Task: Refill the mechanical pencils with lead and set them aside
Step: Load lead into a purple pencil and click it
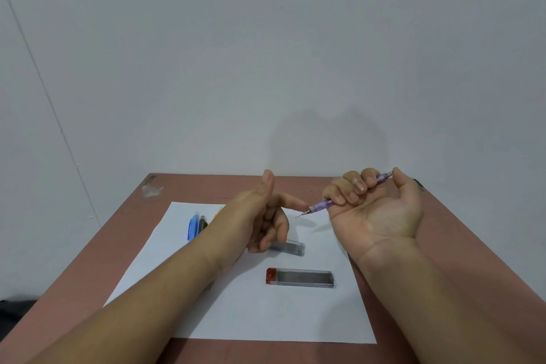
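The right hand (pixel 375 207) is raised palm-up above the table (pixel 461 245), its four fingers curled round one purple mechanical pencil (pixel 348 193); the thumb sits on the pencil's rear end, and the tip points left and slightly down with a thin lead showing; the left hand (pixel 263 216) hovers just beside that tip, thumb upright, forefinger stretched toward the lead, the other three fingers curled loosely and holding nothing; whether the forefinger touches the tip I cannot tell. One sheet of white paper (pixel 224 304) lies on the reddish-brown table; on it rest two clear lead cases: one with a red cap (pixel 301 277) in the middle, and a second (pixel 291 248) partly hidden under the left hand's fingers. At the paper's far left lie more pencils (pixel 197 226) side by side: one blue, one dark, one orange visible; the left forearm hides any further ones.
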`<action>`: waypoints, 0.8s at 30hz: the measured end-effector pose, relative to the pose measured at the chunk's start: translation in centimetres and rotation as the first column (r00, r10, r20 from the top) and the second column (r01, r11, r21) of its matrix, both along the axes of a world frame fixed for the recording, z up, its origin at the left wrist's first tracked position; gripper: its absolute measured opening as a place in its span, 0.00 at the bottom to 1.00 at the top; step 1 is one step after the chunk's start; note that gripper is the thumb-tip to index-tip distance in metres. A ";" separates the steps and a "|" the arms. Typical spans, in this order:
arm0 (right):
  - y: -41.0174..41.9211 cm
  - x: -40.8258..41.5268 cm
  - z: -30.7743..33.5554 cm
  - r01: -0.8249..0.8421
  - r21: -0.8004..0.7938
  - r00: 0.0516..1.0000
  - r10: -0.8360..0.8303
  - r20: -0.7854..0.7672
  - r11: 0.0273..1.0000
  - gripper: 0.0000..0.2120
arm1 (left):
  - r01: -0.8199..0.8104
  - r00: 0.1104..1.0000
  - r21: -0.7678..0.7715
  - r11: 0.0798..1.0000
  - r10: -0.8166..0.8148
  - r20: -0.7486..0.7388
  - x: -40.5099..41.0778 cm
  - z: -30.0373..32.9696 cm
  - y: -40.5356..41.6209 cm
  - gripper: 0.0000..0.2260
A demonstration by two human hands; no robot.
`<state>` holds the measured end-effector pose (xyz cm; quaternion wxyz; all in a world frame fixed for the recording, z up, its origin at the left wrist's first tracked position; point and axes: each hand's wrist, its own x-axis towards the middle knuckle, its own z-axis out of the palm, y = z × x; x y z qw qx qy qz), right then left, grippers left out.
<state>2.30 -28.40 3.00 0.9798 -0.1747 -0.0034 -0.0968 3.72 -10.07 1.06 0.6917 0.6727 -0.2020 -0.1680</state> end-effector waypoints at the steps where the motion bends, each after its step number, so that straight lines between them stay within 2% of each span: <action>1: 0.0 0.0 0.0 -0.003 -0.001 1.000 0.003 -0.001 1.000 0.20 | -0.002 1.000 -0.001 1.000 0.002 0.003 0.0 0.0 0.0 0.37; 5: 0.0 0.1 -0.2 0.008 -0.010 1.000 -0.008 -0.013 1.000 0.19 | -0.012 1.000 -0.017 1.000 0.012 0.000 0.1 0.0 0.1 0.38; 10: -0.1 0.1 -0.2 0.025 -0.033 1.000 -0.025 0.000 0.999 0.13 | -0.020 1.000 -0.026 0.999 0.020 0.002 0.2 -0.1 0.2 0.39; 15: -0.1 0.2 -0.1 0.028 -0.037 0.999 -0.029 -0.031 0.999 0.19 | -0.026 1.000 -0.035 0.999 0.026 -0.001 0.2 -0.1 0.2 0.39; 21: -0.1 0.2 -0.1 0.013 -0.020 0.999 -0.013 -0.030 1.000 0.20 | -0.017 1.000 -0.041 0.999 0.017 0.016 0.3 -0.2 0.3 0.40; 24: -0.1 0.2 -0.2 0.013 -0.021 1.000 -0.013 -0.029 1.000 0.20 | -0.029 0.999 -0.035 0.999 0.030 0.023 0.2 -0.1 0.3 0.37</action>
